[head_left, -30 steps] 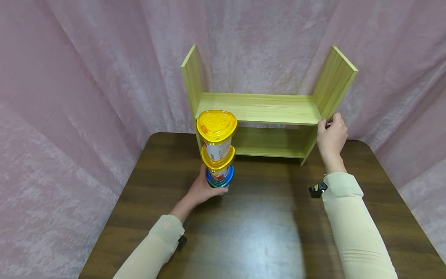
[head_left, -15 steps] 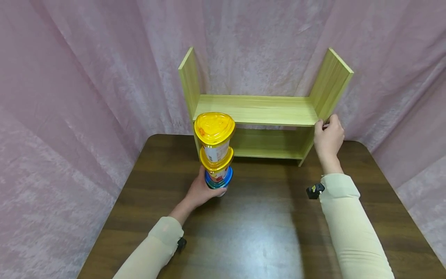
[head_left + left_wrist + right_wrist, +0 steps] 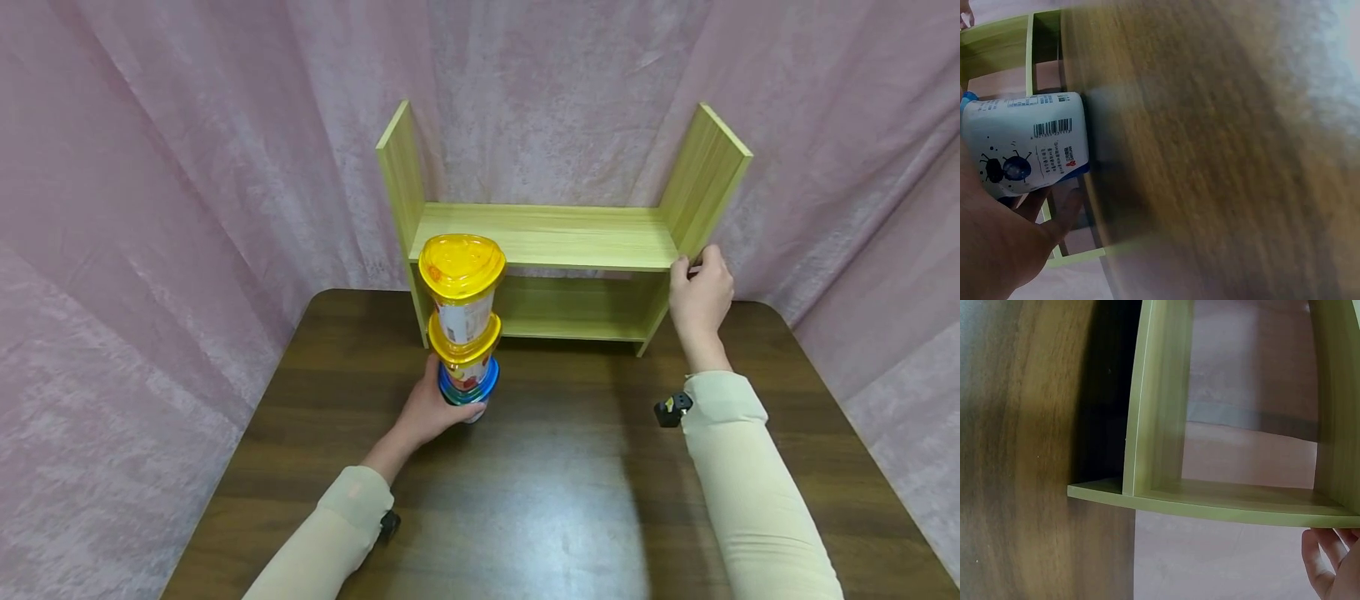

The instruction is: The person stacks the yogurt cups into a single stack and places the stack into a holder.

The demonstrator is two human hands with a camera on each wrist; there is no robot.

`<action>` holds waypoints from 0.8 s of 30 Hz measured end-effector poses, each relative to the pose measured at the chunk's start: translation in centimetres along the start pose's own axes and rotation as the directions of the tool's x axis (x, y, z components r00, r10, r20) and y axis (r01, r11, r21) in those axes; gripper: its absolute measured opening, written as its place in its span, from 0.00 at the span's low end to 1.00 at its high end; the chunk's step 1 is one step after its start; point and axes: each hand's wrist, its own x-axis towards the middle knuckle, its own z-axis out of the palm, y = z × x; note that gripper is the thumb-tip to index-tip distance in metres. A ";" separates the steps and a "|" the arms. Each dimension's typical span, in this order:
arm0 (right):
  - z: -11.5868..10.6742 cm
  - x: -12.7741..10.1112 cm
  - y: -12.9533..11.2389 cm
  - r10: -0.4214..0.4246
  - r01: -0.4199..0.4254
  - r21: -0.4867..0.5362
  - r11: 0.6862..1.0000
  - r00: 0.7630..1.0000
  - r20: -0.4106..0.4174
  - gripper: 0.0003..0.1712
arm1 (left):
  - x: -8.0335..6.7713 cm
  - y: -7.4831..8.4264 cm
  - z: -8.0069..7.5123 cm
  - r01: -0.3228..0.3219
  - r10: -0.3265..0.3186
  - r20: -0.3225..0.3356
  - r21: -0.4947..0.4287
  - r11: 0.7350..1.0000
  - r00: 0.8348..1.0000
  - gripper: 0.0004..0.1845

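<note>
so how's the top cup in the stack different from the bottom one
The top cup has a yellow lid, the bottom cup a blue one. The top cup stands free with no hand on it; the bottom cup is gripped by the left hand and rests on the table. The top cup looks larger, being nearer the head camera. Both stand upright with white printed sides.

Head camera: high, looking forward and down onto wooden shelf (image 3: 555, 250), moderate distance. Left wrist camera: low, close, blurred, faces shelf (image 3: 997, 37). Right wrist camera: very close against shelf (image 3: 1210, 500). All share it.
</note>
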 end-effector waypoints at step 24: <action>0.3 0.0 -0.3 0.001 -0.001 0.002 1.000 1.000 -0.004 0.15 | 0.6 1.1 0.3 -0.116 0.117 0.004 -0.017 0.993 0.993 0.51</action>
